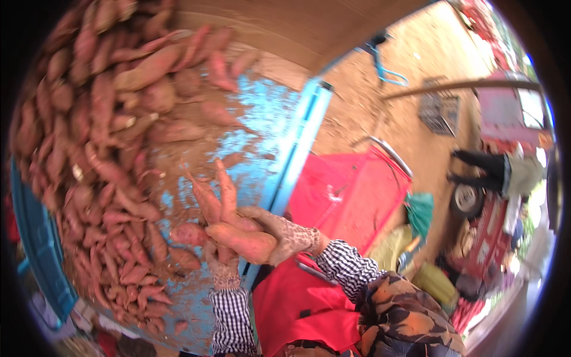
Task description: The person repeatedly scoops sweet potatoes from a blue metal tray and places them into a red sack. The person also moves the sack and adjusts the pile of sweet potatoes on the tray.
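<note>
In patterned, soiled gloves, my two hands hold a bunch of sweet potatoes above the blue truck bed (263, 120). My right hand (283, 234) grips a thick sweet potato (245, 241) and a long, narrow sweet potato (227, 192). My left hand (223, 267) is around the lower side of the bunch, its fingers partly hidden. Beside it are a rounded reddish sweet potato (189, 234) and a tapering, rooty sweet potato (206, 196). A large heap of sweet potatoes (102, 111) covers the left of the bed, with smaller ones (129, 272) nearer me.
A blue metal edge (294, 151) borders the bed. Beyond it are a red crate or bag (343, 192), red cloth (303, 308) and a green bag (420, 212). Farther right, a person (499, 172) stands by a red vehicle (482, 236); a dark crate (439, 109) is on the ground.
</note>
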A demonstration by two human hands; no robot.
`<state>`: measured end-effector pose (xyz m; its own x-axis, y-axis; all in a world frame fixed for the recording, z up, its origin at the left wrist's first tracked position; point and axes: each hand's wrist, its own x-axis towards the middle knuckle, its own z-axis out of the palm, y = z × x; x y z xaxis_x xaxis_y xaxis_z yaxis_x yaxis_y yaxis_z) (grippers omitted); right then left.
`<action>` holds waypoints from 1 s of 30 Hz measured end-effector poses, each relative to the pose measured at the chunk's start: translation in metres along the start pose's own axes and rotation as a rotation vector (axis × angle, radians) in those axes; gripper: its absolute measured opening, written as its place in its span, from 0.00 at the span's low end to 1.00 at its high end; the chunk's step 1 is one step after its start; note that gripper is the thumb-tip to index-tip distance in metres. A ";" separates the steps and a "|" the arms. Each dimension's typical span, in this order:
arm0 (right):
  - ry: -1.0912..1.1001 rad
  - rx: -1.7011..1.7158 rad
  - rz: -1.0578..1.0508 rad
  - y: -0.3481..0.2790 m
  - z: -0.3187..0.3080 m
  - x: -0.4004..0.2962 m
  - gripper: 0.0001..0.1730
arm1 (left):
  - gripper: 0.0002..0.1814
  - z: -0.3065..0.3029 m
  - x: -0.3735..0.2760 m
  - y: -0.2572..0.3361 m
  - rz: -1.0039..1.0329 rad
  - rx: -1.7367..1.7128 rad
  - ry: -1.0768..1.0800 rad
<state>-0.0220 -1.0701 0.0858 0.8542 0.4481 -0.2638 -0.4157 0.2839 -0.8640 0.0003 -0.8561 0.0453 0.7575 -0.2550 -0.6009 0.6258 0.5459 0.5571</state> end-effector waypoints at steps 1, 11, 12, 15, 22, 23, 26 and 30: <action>0.114 0.072 0.090 -0.004 -0.001 -0.029 0.53 | 0.32 0.022 -0.004 -0.011 -0.047 0.087 -0.058; 0.967 -0.210 0.519 0.004 -0.050 -0.251 0.39 | 0.40 0.167 -0.061 -0.126 -0.142 0.977 -0.629; 0.989 -0.267 0.585 0.010 -0.054 -0.255 0.39 | 0.40 0.169 -0.058 -0.130 -0.085 1.178 -0.637; 0.935 -0.313 0.508 0.016 -0.050 -0.242 0.38 | 0.35 0.155 -0.051 -0.125 0.211 1.208 -0.554; 0.789 -0.611 0.155 -0.055 -0.092 -0.091 0.28 | 0.28 0.110 0.063 0.000 0.514 1.366 0.030; 0.708 -0.734 0.024 -0.064 -0.107 -0.049 0.28 | 0.29 0.110 0.082 0.022 0.608 1.488 0.081; 0.680 -1.087 -0.257 -0.086 -0.162 0.066 0.36 | 0.28 0.131 0.148 0.055 0.868 2.101 -0.035; 0.651 -1.077 0.079 -0.142 -0.172 0.221 0.51 | 0.27 0.109 0.212 0.067 0.935 2.409 -0.090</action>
<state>0.2797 -1.1576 0.0764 0.9612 -0.1551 -0.2280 -0.2701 -0.6952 -0.6661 0.2237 -0.9607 0.0178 0.7739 -0.6332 -0.0135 -0.6329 -0.7724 -0.0530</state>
